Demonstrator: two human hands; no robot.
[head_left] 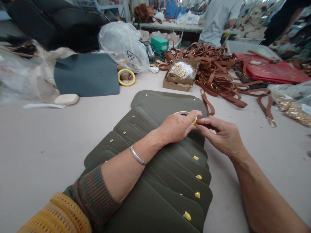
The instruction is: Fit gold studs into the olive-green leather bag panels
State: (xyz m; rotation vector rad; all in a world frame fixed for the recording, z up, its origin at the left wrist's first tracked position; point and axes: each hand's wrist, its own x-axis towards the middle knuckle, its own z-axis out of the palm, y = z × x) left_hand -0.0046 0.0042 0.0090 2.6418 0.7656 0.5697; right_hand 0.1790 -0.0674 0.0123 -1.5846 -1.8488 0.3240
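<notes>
My left hand is closed around a roll of yellow tape, mostly hidden behind the fingers. At the roll's right side, my right hand pinches the yellow tape between thumb and fingertips, close to my left fingertips. Both hands are over a fanned stack of olive-green leather-like panels with rounded corners. Small gold studs show along the panels' left side. Several yellow tape pieces stick near the right edges.
Behind the stack are a cardboard box of gold hardware, a heap of brown straps and another yellow tape roll. A dark sheet and plastic bag lie left. Hardware bag sits right. People stand beyond.
</notes>
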